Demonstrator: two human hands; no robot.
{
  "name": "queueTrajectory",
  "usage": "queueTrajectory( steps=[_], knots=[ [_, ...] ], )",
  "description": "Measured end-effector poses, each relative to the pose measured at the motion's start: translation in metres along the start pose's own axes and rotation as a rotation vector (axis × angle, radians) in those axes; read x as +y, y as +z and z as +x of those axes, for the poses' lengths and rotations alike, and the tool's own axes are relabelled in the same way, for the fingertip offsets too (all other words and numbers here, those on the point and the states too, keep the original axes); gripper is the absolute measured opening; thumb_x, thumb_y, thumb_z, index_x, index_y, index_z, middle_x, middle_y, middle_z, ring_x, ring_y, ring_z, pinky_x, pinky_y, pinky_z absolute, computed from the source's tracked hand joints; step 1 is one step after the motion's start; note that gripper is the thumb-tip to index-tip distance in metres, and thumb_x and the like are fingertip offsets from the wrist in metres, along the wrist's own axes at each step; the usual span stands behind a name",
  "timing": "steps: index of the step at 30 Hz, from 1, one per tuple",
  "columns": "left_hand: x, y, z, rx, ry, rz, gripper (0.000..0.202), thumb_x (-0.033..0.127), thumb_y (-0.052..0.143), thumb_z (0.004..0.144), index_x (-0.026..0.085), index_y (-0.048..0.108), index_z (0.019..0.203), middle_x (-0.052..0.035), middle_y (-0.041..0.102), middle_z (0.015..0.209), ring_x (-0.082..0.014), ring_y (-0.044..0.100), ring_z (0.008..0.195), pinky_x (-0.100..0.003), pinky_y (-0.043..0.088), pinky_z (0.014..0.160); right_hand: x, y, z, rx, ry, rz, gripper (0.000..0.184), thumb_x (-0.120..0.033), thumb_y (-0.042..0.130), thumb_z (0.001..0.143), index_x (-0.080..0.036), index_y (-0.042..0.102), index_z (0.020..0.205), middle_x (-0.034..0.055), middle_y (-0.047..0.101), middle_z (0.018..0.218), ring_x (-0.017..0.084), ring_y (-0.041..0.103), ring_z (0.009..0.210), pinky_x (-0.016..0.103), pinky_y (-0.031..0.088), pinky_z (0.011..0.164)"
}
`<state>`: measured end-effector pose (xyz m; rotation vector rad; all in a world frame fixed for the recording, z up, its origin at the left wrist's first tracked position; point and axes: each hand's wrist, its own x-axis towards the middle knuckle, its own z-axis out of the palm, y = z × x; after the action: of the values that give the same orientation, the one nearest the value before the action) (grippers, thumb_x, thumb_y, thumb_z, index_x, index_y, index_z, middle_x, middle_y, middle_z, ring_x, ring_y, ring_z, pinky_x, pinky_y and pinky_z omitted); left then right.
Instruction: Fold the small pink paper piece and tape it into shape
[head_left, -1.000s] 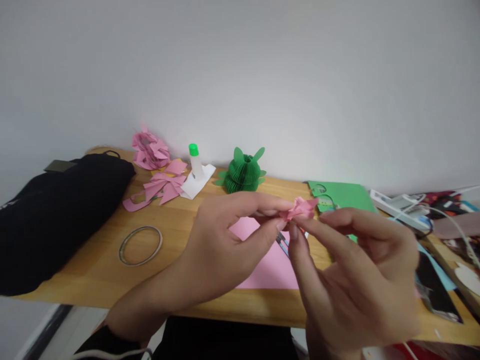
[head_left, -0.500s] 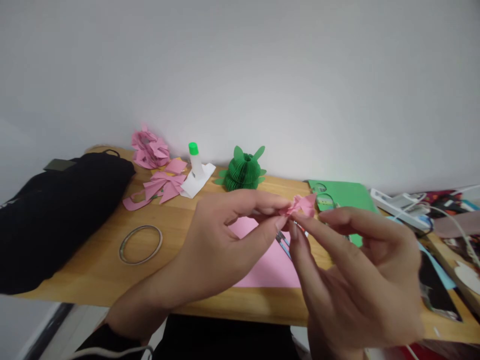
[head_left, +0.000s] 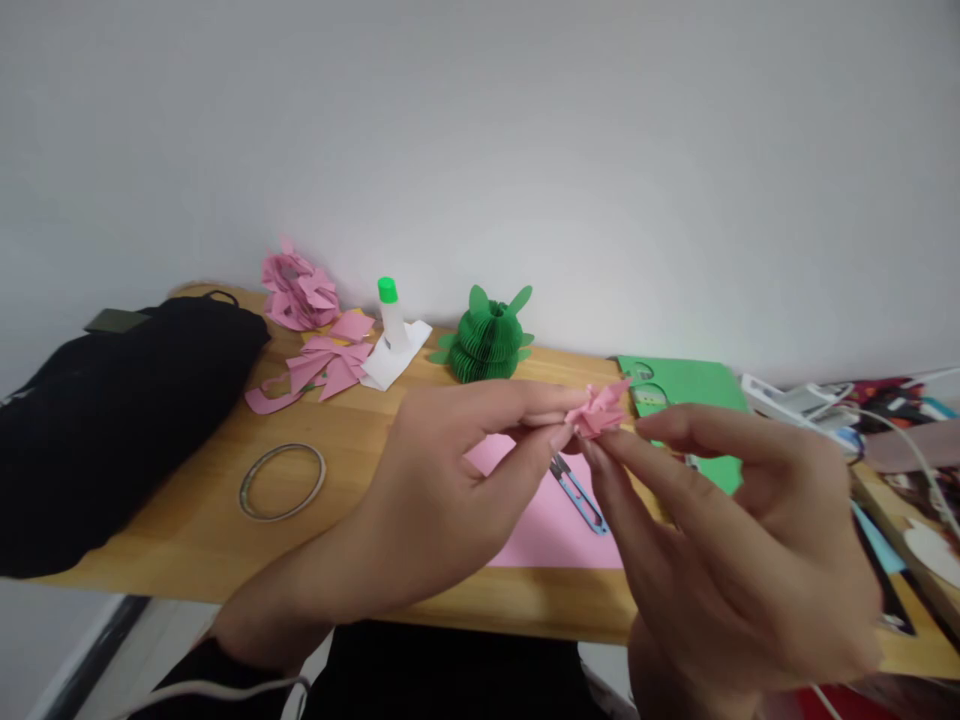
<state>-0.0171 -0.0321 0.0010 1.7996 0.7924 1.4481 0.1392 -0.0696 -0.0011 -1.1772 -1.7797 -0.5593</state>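
A small crinkled pink paper piece [head_left: 600,410], pointed at its edges, is held between both hands above the table. My left hand [head_left: 457,480] pinches its left side between thumb and fingers. From below right, my right hand [head_left: 720,540] grips it with thumb and index finger, the other fingers curled. Under the hands lies a pink paper sheet [head_left: 525,540], partly hidden, with blue-handled thread snips [head_left: 581,500] on it. Behind them stands a green pleated paper figure [head_left: 489,342] with leaf-shaped pieces.
Pink paper scraps [head_left: 330,365], a crumpled pink bundle [head_left: 298,290] and a green-capped glue stick [head_left: 390,315] lie back left. A ring [head_left: 282,482] and black bag [head_left: 127,430] are left. Green sheet [head_left: 697,385], power strip [head_left: 802,405] and cables are right.
The pink piece has turned and now shows more of its pointed folds. My right hand has shifted slightly right and down, uncovering more of the snips. My left hand is nearly still.
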Motion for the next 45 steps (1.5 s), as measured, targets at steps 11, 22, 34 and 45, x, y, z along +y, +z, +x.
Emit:
queueTrajectory(
  steps=[11, 22, 34, 45],
  knots=[
    [0.002, -0.002, 0.001, -0.050, 0.038, 0.122, 0.027, 0.004, 0.060, 0.084, 0.023, 0.073, 0.098, 0.0026, 0.079, 0.096, -0.0151, 0.074, 0.090, -0.024, 0.062, 0.078, 0.003, -0.008, 0.010, -0.080, -0.182, -0.079, 0.020, -0.004, 0.078, 0.072, -0.017, 0.070, 0.085, 0.0067, 0.073, 0.093, 0.021, 0.065, 0.080, 0.037, 0.050, 0.069],
    [0.002, -0.002, 0.002, -0.042, 0.081, 0.153, 0.029, 0.006, 0.060, 0.086, 0.028, 0.073, 0.100, 0.0032, 0.079, 0.093, -0.0166, 0.075, 0.086, -0.026, 0.063, 0.075, 0.012, -0.007, 0.011, -0.089, -0.260, -0.068, 0.018, -0.008, 0.077, 0.075, -0.017, 0.070, 0.089, 0.0069, 0.073, 0.093, 0.020, 0.066, 0.078, 0.038, 0.050, 0.069],
    [0.003, -0.002, 0.002, -0.035, 0.044, 0.087, 0.028, 0.007, 0.061, 0.085, 0.028, 0.075, 0.097, 0.0031, 0.079, 0.092, -0.0181, 0.075, 0.086, -0.027, 0.063, 0.076, 0.003, -0.010, 0.013, -0.121, -0.128, -0.086, 0.015, -0.009, 0.076, 0.077, -0.018, 0.069, 0.087, 0.0050, 0.073, 0.092, 0.018, 0.066, 0.081, 0.036, 0.049, 0.074],
    [0.003, -0.001, 0.002, -0.048, 0.072, 0.070, 0.034, 0.002, 0.058, 0.084, 0.030, 0.074, 0.096, 0.0044, 0.078, 0.093, -0.0169, 0.075, 0.083, -0.027, 0.062, 0.075, 0.012, -0.007, 0.012, -0.097, -0.217, -0.071, 0.016, -0.009, 0.075, 0.077, -0.019, 0.069, 0.088, 0.0058, 0.073, 0.090, 0.018, 0.064, 0.074, 0.037, 0.050, 0.068]
  ],
)
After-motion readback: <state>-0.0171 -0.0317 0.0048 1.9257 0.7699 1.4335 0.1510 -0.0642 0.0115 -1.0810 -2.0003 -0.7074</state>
